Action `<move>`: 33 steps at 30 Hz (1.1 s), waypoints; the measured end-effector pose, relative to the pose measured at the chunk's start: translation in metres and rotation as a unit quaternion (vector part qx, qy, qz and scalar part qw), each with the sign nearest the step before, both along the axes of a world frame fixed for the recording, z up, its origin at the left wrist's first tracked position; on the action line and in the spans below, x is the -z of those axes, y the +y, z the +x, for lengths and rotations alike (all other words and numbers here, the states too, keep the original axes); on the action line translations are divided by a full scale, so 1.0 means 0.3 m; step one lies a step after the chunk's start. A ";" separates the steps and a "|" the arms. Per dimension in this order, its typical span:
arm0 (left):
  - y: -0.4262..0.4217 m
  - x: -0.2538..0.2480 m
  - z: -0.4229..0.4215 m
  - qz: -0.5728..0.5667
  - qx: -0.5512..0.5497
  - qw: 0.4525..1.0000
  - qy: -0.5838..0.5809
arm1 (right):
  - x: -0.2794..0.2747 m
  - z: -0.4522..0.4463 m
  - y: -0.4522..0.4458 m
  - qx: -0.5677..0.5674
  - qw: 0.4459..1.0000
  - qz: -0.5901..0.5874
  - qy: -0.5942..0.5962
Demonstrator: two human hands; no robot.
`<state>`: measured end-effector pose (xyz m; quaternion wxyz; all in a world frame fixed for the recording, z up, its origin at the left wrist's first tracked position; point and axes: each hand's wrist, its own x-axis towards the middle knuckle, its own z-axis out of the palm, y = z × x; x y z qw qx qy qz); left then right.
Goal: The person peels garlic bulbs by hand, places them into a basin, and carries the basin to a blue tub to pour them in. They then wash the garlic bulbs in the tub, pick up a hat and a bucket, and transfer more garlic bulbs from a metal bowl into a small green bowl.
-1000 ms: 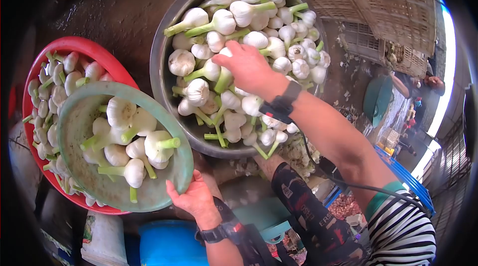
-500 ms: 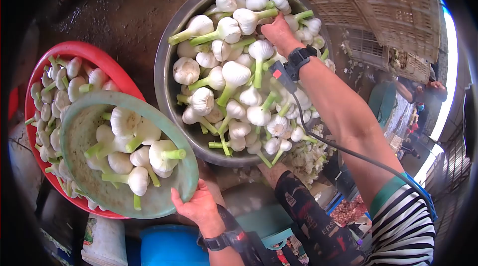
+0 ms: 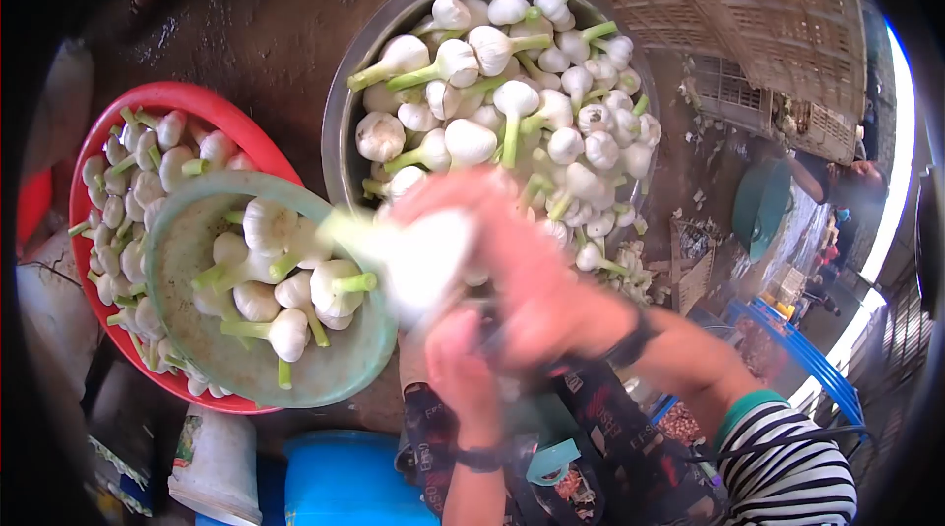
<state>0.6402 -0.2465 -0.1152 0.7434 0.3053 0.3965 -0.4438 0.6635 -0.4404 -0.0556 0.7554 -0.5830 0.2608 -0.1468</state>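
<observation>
My right hand (image 3: 536, 280), smeared by motion, grips a white garlic bulb (image 3: 428, 265) with its green stem pointing left toward the green basin. Just below it is my left hand (image 3: 461, 359), close to the right one; its fingers are too blurred to read. Something dark shows between the two hands, but I cannot make out what. Behind them stands a large steel basin (image 3: 338, 118) heaped with garlic bulbs (image 3: 471, 142) on short stems. To the left, a shallow green basin (image 3: 187, 344) holds several garlic bulbs (image 3: 287, 334).
A red basin (image 3: 202, 98) full of smaller garlic bulbs sits under the green basin's edge. Below are a blue tub (image 3: 345, 487) and a white bucket (image 3: 212, 467). Woven bamboo panels (image 3: 748, 14) stand at upper right; another person (image 3: 851, 182) is at far right.
My right hand has come out of the steel basin toward the lower left with a garlic bulb. My left hand has let go of the green basin's rim and moved right.
</observation>
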 end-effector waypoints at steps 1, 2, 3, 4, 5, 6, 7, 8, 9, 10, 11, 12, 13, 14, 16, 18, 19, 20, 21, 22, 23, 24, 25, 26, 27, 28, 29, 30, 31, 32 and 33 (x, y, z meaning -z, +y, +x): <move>-0.031 0.030 -0.003 -0.091 -0.027 0.995 0.025 | 0.013 0.073 0.081 -0.030 0.998 -0.054 -0.034; -0.074 0.050 0.004 -0.180 -0.052 0.981 0.050 | 0.027 0.115 0.132 -0.058 0.990 -0.107 -0.067; -0.201 -0.052 0.086 0.148 0.257 0.944 -0.144 | 0.018 0.110 0.139 -0.077 0.983 -0.163 -0.038; -0.258 -0.017 0.100 0.159 0.273 0.912 -0.261 | 0.010 0.106 0.143 -0.095 0.972 -0.216 -0.008; -0.306 0.033 0.111 0.167 0.281 0.869 -0.373 | 0.011 0.090 0.118 -0.092 0.967 -0.236 0.020; -0.341 0.099 0.144 0.168 0.301 0.833 -0.432 | 0.013 0.073 0.095 -0.089 0.961 -0.256 0.048; -0.393 0.129 0.176 0.163 0.329 0.816 -0.446 | 0.034 0.027 0.016 -0.062 0.965 -0.243 0.077; -0.444 0.158 0.209 0.158 0.356 0.798 -0.460 | 0.077 -0.026 -0.090 -0.074 0.976 -0.180 0.097; -0.514 0.166 0.243 0.179 0.388 0.726 -0.539 | 0.112 -0.071 -0.160 0.017 0.949 -0.283 0.141; -0.565 0.232 0.248 0.215 0.384 0.683 -0.583 | 0.153 -0.113 -0.236 0.051 0.936 -0.281 0.207; -0.610 0.279 0.258 0.255 0.412 0.615 -0.622 | 0.214 -0.155 -0.319 0.056 0.929 -0.292 0.219; -0.650 0.318 0.261 0.290 0.439 0.541 -0.656 | 0.273 -0.180 -0.391 0.063 0.922 -0.303 0.233; -0.685 0.338 0.265 0.317 0.477 0.523 -0.631 | 0.307 -0.169 -0.442 0.030 0.905 -0.347 0.245; -0.716 0.342 0.274 0.344 0.515 0.502 -0.604 | 0.326 -0.148 -0.484 -0.002 0.885 -0.388 0.256; -0.743 0.365 0.277 0.376 0.538 0.469 -0.591 | 0.371 -0.083 -0.524 -0.067 0.857 -0.452 0.239; -0.734 0.392 0.265 0.386 0.514 0.448 -0.622 | 0.441 0.023 -0.511 -0.125 0.859 -0.449 0.211; -0.716 0.399 0.263 0.394 0.485 0.421 -0.658 | 0.490 0.075 -0.507 -0.168 0.843 -0.453 0.234; -0.706 0.395 0.264 0.380 0.492 0.447 -0.643 | 0.497 0.115 -0.495 -0.197 0.830 -0.435 0.288; -0.697 0.383 0.260 0.367 0.498 0.473 -0.627 | 0.489 0.156 -0.486 -0.228 0.813 -0.415 0.340; -0.688 0.377 0.254 0.354 0.503 0.501 -0.608 | 0.485 0.184 -0.475 -0.260 0.791 -0.393 0.390; -0.683 0.393 0.242 0.360 0.463 0.487 -0.647 | 0.503 0.194 -0.460 -0.243 0.785 -0.423 0.381; -0.672 0.410 0.236 0.353 0.446 0.509 -0.647 | 0.514 0.193 -0.450 -0.242 0.781 -0.427 0.385; -0.666 0.425 0.230 0.345 0.424 0.532 -0.646 | 0.521 0.191 -0.448 -0.242 0.775 -0.434 0.391; -0.665 0.436 0.225 0.337 0.401 0.555 -0.646 | 0.517 0.194 -0.450 -0.242 0.768 -0.443 0.395; -0.664 0.445 0.224 0.343 0.395 0.550 -0.651 | 0.513 0.203 -0.460 -0.254 0.764 -0.431 0.407; -0.660 0.453 0.225 0.349 0.390 0.543 -0.657 | 0.509 0.212 -0.470 -0.266 0.762 -0.417 0.419; -0.658 0.449 0.230 0.355 0.385 0.536 -0.662 | 0.503 0.219 -0.475 -0.276 0.759 -0.403 0.431; -0.656 0.444 0.235 0.343 0.365 0.590 -0.633 | 0.495 0.222 -0.476 -0.285 0.757 -0.401 0.429; -0.652 0.438 0.236 0.330 0.344 0.641 -0.602 | 0.486 0.219 -0.476 -0.293 0.756 -0.399 0.429; -0.650 0.422 0.238 0.314 0.322 0.689 -0.568 | 0.480 0.214 -0.477 -0.302 0.754 -0.396 0.429; -0.644 0.404 0.237 0.335 0.307 0.714 -0.532 | 0.484 0.205 -0.476 -0.305 0.749 -0.409 0.422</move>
